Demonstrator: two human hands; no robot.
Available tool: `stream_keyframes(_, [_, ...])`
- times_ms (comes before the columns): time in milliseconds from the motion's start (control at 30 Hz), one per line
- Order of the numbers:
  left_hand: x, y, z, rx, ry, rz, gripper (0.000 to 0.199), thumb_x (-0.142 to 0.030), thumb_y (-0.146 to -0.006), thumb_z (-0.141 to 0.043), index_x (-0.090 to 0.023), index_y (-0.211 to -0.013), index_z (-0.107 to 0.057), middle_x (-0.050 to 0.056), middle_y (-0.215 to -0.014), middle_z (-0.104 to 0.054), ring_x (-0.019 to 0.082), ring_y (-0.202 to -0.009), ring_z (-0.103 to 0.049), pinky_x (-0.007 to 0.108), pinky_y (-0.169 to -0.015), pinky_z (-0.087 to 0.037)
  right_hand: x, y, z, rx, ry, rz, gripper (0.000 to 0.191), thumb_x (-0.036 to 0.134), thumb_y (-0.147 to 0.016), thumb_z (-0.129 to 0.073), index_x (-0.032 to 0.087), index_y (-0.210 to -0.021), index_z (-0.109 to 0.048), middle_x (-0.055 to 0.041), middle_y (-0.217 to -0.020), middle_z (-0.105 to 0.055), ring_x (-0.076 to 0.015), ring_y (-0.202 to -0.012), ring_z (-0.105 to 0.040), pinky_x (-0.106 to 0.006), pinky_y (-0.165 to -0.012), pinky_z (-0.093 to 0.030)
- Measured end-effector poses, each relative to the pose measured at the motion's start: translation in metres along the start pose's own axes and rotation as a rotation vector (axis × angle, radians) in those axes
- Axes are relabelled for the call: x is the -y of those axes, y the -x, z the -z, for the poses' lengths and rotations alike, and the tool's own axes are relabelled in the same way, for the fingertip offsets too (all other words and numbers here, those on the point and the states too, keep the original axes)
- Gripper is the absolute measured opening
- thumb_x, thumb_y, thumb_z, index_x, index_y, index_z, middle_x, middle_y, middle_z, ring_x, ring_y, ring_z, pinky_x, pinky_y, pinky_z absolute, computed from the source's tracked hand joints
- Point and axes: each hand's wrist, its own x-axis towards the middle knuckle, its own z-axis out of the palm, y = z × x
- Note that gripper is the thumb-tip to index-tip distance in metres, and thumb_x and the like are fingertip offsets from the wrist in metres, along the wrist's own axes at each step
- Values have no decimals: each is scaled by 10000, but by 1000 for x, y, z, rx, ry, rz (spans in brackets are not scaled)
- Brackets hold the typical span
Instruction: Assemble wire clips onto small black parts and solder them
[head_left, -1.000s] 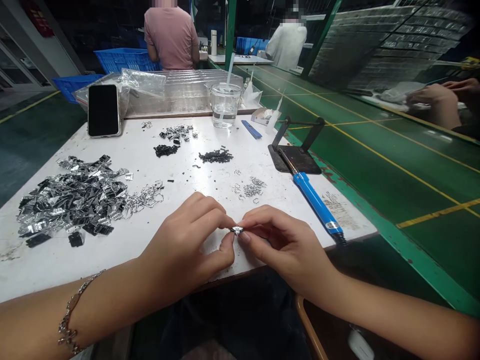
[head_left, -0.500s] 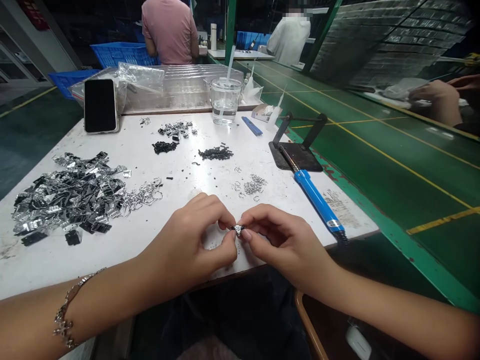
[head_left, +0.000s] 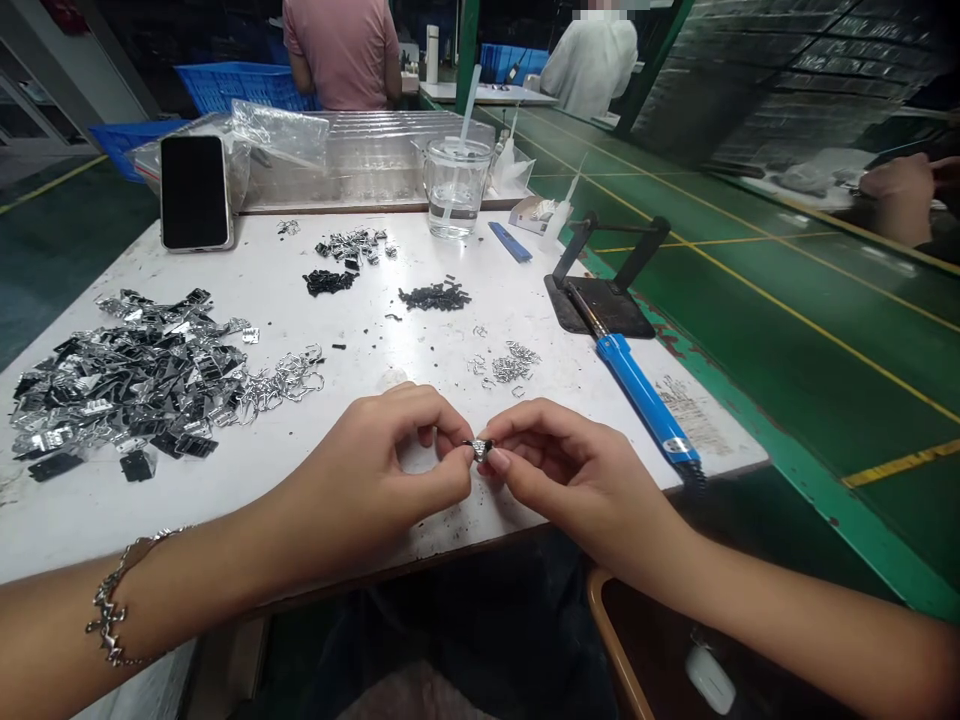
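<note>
Silvery metal, a very small part [head_left: 477, 449], sits pinched between the fingertips of both hands just above the near edge of the white worktop [head_left: 420, 260]. The left hand [head_left: 379, 470] closes on it with thumb and forefinger from one side, and the right hand [head_left: 559, 470] does the same from the other side, so both hands are narrow and holding the same piece. Its exact shape is hard to tell at this size — it may be a small clip with a dark insert.

Just beyond the hands lies a little cluster of wire loops [head_left: 510, 365], and further back two heaps of small black pieces [head_left: 435, 296]. A large pile of shiny and black metal parts [head_left: 127, 375] covers the left side of the worktop. On the right a blue-handled soldering iron [head_left: 637, 395] rests with its tip on a dark stand [head_left: 600, 300]. A glass of water [head_left: 454, 188] and a phone [head_left: 193, 192] stand at the far side.

The main risk, I think, is that the part slips from the fingertips, because the grip is so small and it is held over the edge — it could fall to the floor. Also the right forearm is near the iron, and a careless move could touch it.
</note>
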Motion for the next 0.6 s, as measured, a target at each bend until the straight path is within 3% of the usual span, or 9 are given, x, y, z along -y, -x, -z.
stream_keyframes(200, [-4, 0, 1, 11, -9, 4, 51, -210, -781, -572, -206, -757, -616, -37, -734, -583, 118, -698, -493, 233, -623, -372, 2, 0, -2, -51, 7, 14, 75, 158, -770, -626, 153, -842, -603, 10, -701, -593, -75, -645, -551, -169, -584, -465])
stream_keyframes(600, [5, -1, -1, 27, 57, -64, 37, -188, -790, -579, -205, -761, -596, -54, -735, -573, 92, -694, -496, 208, -625, -381, 5, -3, -2, -3, -84, -61, 94, 184, -764, -626, 149, -839, -582, 11, -674, -555, -86, -616, -514, -185, -535, -471])
